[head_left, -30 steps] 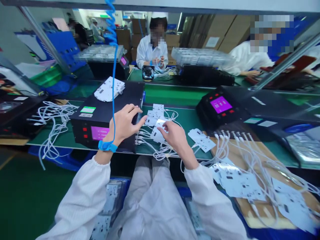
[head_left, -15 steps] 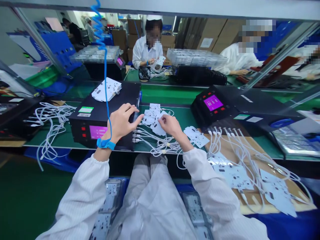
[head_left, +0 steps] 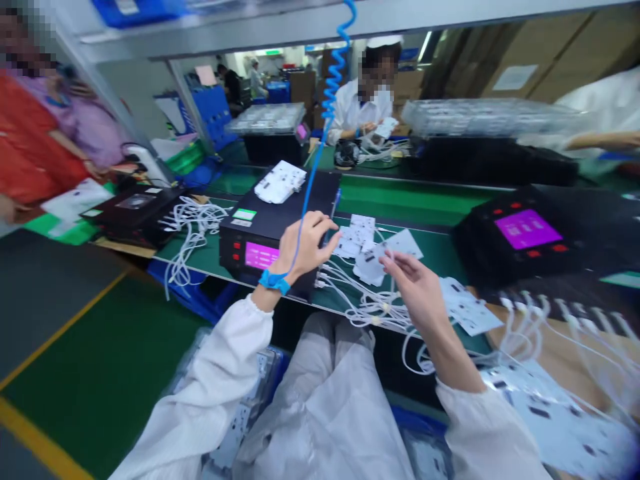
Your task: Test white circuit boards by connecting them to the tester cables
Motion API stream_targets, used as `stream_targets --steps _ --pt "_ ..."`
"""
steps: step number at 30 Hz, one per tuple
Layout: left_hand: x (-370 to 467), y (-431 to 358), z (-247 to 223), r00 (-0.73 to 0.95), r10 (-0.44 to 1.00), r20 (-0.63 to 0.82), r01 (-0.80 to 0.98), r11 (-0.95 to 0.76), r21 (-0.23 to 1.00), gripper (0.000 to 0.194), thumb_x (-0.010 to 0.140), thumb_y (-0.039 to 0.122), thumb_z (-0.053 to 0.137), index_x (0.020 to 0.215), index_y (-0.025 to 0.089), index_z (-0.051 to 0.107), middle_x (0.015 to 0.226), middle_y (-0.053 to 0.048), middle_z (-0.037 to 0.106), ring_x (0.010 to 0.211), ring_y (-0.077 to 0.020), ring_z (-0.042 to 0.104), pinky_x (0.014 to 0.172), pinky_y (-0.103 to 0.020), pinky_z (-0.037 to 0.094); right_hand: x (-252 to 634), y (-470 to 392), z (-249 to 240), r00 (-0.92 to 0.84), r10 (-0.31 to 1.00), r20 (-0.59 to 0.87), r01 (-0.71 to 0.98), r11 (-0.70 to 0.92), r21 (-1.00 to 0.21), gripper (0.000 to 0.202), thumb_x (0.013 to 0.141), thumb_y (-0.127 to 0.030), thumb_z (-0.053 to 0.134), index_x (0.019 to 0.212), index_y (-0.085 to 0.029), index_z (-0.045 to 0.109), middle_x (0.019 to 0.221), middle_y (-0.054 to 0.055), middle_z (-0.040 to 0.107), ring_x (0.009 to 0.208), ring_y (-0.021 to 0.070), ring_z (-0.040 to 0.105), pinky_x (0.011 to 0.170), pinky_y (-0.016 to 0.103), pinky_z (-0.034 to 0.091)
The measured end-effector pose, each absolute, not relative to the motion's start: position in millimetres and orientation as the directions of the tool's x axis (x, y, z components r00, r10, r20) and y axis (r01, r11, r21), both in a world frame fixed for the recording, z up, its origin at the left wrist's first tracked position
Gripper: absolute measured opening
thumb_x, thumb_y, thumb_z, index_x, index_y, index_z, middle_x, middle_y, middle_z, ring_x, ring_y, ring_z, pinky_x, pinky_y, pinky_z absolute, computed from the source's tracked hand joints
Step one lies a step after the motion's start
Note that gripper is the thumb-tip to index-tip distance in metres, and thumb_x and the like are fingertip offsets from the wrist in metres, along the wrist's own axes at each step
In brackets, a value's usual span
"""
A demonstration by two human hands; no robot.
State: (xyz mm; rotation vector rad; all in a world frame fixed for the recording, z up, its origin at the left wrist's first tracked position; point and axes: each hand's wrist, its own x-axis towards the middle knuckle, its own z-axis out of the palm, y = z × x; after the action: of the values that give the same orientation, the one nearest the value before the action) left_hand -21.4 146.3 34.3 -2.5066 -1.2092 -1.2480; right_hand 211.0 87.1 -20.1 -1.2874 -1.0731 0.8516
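My left hand (head_left: 309, 245), with a blue wrist strap, is over the front right corner of a black box (head_left: 280, 220) with a pink screen. Its thumb and fingers are apart and hold nothing. My right hand (head_left: 417, 287) is over the white boards at the bench's middle, thumb and fingertips pinched together at a white cable. Under those fingertips lies a white board (head_left: 371, 265), and others (head_left: 361, 230) lie behind it. White cables (head_left: 377, 303) run from the box's side below both hands. Several white boards (head_left: 281, 181) are stacked on the box.
A second black box (head_left: 530, 233) with a purple screen stands at right, cables and boards (head_left: 545, 407) before it. A coiled blue cord (head_left: 334, 83) hangs over the left box. People sit across the bench; others stand at far left. Trays of boards (head_left: 260, 373) flank my legs.
The view has swung left, bringing people at far left into sight. My right hand has turned more palm-up, and its fingers have lifted off the board. My left hand remains beside the box.
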Motion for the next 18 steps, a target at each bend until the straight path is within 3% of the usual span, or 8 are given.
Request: stream_targets --steps 4,8,13,18 --pt "0 119 17 0.356 0.554 0.753 0.512 -0.79 0.339 0.019 0.103 0.028 0.055 0.097 0.018 0.071 0.104 -0.01 0.074 0.115 -0.0222 0.068 0.1 -0.037 0.057 208 69 -25 0.25 0.962 0.107 0.022 0.104 -0.994 0.06 0.079 -0.056 0.086 0.127 -0.024 0.073 0.129 0.011 0.077 0.132 0.0301 0.066 0.118 0.051 0.049" --pt "31 85 -2 0.443 0.584 0.68 0.348 -0.812 0.47 0.021 0.103 0.034 0.055 0.106 0.019 0.069 0.109 -0.012 0.073 0.119 -0.0261 0.066 0.105 -0.043 0.057 207 65 -32 0.216 0.971 0.101 -0.017 0.107 -0.994 0.059 0.08 -0.056 0.084 0.129 -0.024 0.073 0.132 0.011 0.075 0.133 0.0313 0.066 0.12 0.052 0.048" --pt "50 66 -8 0.359 0.816 0.453 0.253 -0.552 0.795 0.047 0.097 0.047 0.065 0.135 0.02 0.058 0.134 -0.016 0.062 0.126 -0.0308 0.063 0.111 -0.051 0.056 204 63 -30 0.27 0.959 0.086 -0.103 0.118 -0.988 0.058 0.077 -0.053 0.087 0.126 -0.025 0.075 0.133 0.011 0.075 0.133 0.032 0.066 0.121 0.053 0.046" --pt "48 68 -7 0.301 0.923 0.241 0.158 -0.298 0.941 0.054 0.094 0.056 0.066 0.134 0.021 0.057 0.135 -0.018 0.06 0.123 -0.0313 0.065 0.109 -0.053 0.056 201 52 -26 0.298 0.944 0.138 -0.092 0.172 -0.981 0.054 0.081 -0.05 0.085 0.128 -0.025 0.074 0.136 0.011 0.074 0.138 0.032 0.062 0.124 0.054 0.043"
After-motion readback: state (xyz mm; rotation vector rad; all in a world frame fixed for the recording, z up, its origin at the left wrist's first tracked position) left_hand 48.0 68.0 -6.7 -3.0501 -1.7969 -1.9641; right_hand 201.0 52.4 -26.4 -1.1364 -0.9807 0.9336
